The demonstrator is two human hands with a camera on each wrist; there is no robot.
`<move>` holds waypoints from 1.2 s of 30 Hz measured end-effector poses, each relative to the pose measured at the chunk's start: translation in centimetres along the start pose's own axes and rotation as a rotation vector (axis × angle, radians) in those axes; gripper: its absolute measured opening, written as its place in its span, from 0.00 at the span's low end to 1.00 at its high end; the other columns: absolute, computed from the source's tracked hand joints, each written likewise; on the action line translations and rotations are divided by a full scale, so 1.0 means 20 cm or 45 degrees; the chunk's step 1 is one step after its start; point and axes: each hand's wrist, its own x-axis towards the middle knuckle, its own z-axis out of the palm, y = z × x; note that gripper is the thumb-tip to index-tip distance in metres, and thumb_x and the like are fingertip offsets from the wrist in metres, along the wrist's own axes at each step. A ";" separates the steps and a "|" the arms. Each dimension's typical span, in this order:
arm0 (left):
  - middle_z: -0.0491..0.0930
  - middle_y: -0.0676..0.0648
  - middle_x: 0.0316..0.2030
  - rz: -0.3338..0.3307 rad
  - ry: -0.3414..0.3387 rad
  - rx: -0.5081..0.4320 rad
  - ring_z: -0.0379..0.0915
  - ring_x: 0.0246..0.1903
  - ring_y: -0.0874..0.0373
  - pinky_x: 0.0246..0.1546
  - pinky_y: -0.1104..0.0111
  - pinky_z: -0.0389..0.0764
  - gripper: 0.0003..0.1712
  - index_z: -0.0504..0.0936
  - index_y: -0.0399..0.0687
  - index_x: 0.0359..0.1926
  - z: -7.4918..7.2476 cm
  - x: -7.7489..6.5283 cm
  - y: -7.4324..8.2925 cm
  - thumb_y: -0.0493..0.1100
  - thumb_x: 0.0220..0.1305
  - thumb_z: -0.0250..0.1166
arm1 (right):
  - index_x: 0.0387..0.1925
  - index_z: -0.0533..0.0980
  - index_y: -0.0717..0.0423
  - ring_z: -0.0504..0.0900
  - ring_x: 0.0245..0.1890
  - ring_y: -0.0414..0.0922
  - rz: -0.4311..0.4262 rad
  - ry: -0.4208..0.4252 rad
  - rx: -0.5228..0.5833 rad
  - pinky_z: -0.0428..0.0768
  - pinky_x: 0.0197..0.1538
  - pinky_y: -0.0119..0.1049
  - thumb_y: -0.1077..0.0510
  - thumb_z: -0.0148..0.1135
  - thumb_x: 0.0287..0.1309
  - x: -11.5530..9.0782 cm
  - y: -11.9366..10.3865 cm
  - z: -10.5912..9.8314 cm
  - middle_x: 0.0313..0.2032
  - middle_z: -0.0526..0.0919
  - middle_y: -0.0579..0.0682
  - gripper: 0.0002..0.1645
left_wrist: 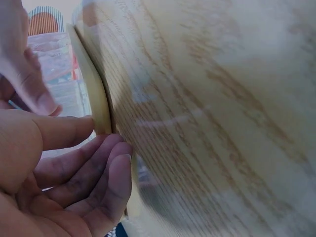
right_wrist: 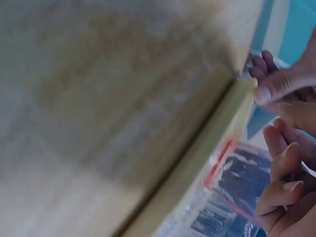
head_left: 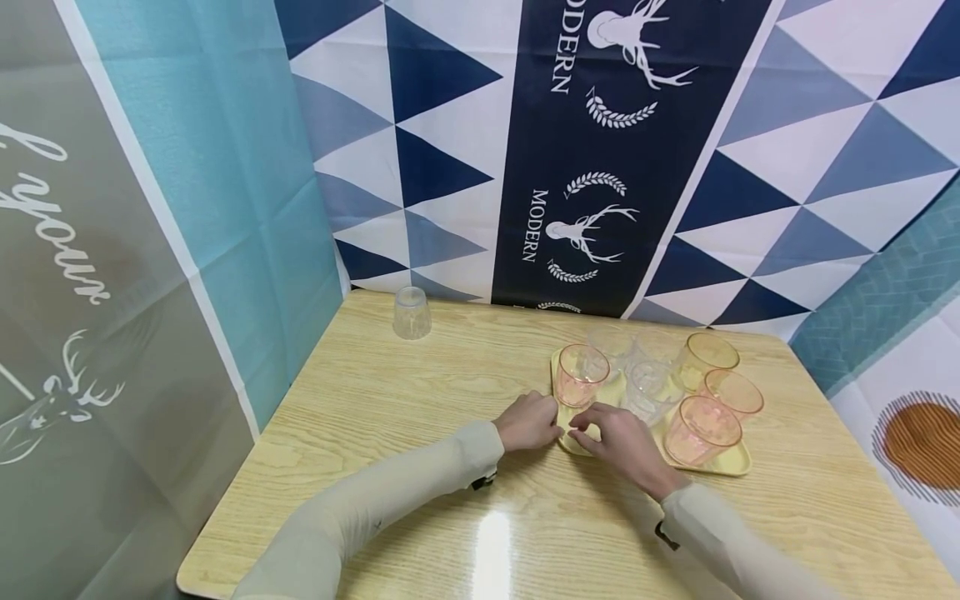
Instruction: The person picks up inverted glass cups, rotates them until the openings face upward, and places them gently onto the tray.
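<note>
A pale yellow tray (head_left: 738, 463) lies on the wooden table at right of centre, bearing several plastic cups. My left hand (head_left: 527, 422) pinches its front left corner; in the left wrist view the thumb is on the rim (left_wrist: 98, 98) and the other fingers curl beneath. My right hand (head_left: 621, 442) hovers by the tray's front edge, fingers loosely bent and nothing held. Just behind the hands stands a pink cup (head_left: 581, 379). Clear cups (head_left: 649, 385) fill the tray's middle, and to the right are two more pink cups (head_left: 701, 437) and a yellow one (head_left: 709, 357).
A clear cup (head_left: 412, 317) stands upside down near the table's back left. Patterned cloth (head_left: 442, 150) hangs behind the table (head_left: 390, 400), and further curtains close off the left and right sides.
</note>
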 end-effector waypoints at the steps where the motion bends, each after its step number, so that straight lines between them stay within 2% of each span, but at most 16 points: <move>1: 0.65 0.56 0.14 0.001 -0.001 0.002 0.57 0.12 0.67 0.14 0.74 0.60 0.24 0.72 0.51 0.16 0.00 0.00 0.00 0.46 0.68 0.71 | 0.33 0.87 0.48 0.84 0.29 0.44 0.003 -0.010 -0.002 0.81 0.31 0.42 0.58 0.79 0.52 -0.01 -0.01 0.01 0.29 0.83 0.38 0.07; 7: 0.63 0.57 0.13 0.034 0.017 0.023 0.56 0.12 0.67 0.14 0.75 0.59 0.25 0.73 0.51 0.15 0.00 0.00 -0.01 0.45 0.67 0.71 | 0.31 0.87 0.47 0.85 0.30 0.41 -0.005 -0.055 0.012 0.82 0.33 0.39 0.58 0.80 0.51 -0.04 -0.04 0.06 0.29 0.85 0.37 0.07; 17: 0.65 0.57 0.12 0.036 0.008 0.025 0.57 0.12 0.66 0.15 0.75 0.61 0.25 0.73 0.52 0.15 -0.01 -0.01 -0.01 0.46 0.68 0.71 | 0.29 0.87 0.46 0.84 0.29 0.41 0.043 -0.099 -0.010 0.81 0.32 0.39 0.57 0.79 0.53 -0.05 -0.06 0.06 0.28 0.84 0.36 0.05; 24: 0.64 0.59 0.11 0.079 0.022 0.056 0.56 0.12 0.68 0.15 0.75 0.60 0.24 0.75 0.54 0.15 -0.02 -0.01 -0.04 0.48 0.69 0.69 | 0.28 0.88 0.45 0.85 0.30 0.42 0.073 -0.112 -0.016 0.82 0.33 0.40 0.58 0.79 0.53 -0.05 -0.05 0.06 0.27 0.84 0.35 0.05; 28: 0.67 0.59 0.13 0.126 0.002 0.009 0.59 0.13 0.68 0.16 0.75 0.62 0.22 0.77 0.53 0.17 -0.08 -0.01 -0.08 0.46 0.70 0.67 | 0.28 0.88 0.44 0.85 0.29 0.41 0.076 -0.108 -0.027 0.82 0.32 0.40 0.58 0.79 0.52 -0.05 -0.05 0.06 0.27 0.83 0.34 0.06; 32: 0.75 0.59 0.18 0.181 -0.023 -0.010 0.65 0.17 0.69 0.22 0.77 0.70 0.16 0.82 0.52 0.23 -0.19 -0.02 -0.14 0.44 0.71 0.65 | 0.28 0.88 0.44 0.84 0.28 0.41 0.072 -0.101 -0.038 0.82 0.32 0.40 0.57 0.80 0.51 -0.05 -0.05 0.06 0.26 0.83 0.33 0.05; 36: 0.77 0.57 0.18 0.175 0.001 -0.003 0.66 0.15 0.68 0.22 0.76 0.72 0.15 0.86 0.46 0.27 -0.30 -0.03 -0.24 0.43 0.73 0.63 | 0.27 0.88 0.44 0.84 0.28 0.40 0.073 -0.097 -0.036 0.82 0.32 0.40 0.57 0.81 0.50 -0.05 -0.06 0.07 0.25 0.82 0.33 0.06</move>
